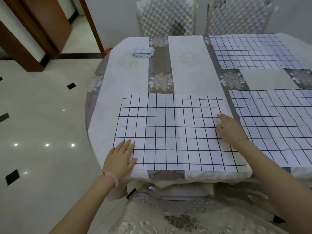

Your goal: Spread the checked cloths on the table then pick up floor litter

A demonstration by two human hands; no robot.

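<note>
Item, my left hand (120, 159): fingers straight, palm flat, pressing the near-left corner of the spread cloth (175, 132), holding nothing; bead bracelet (111, 177) at the wrist. Item, my right hand (229, 129): likewise flat and unclenched, resting on that cloth's right edge. Item, the spread cloth itself: white with dark grid, lying smooth at the near rim of the bench (190, 73). I judge it light, limp and apt to slide or wrinkle on the covering beneath, so best taken by pinching two corners and smoothed with flat palms. Item, second cloth (276, 122): laid out just right of the spread cloth, apart from it. Item, third cloth (253, 53): beyond and right of the spread cloth, slightly rippled. Item, folded cloth (143, 52): small stack well beyond the spread cloth's far-left corner, unspread; probably next, to be lifted by its top fold. Item, floor (42, 115): left of the spread cloth, glossy tile; litter step not begun.
</note>
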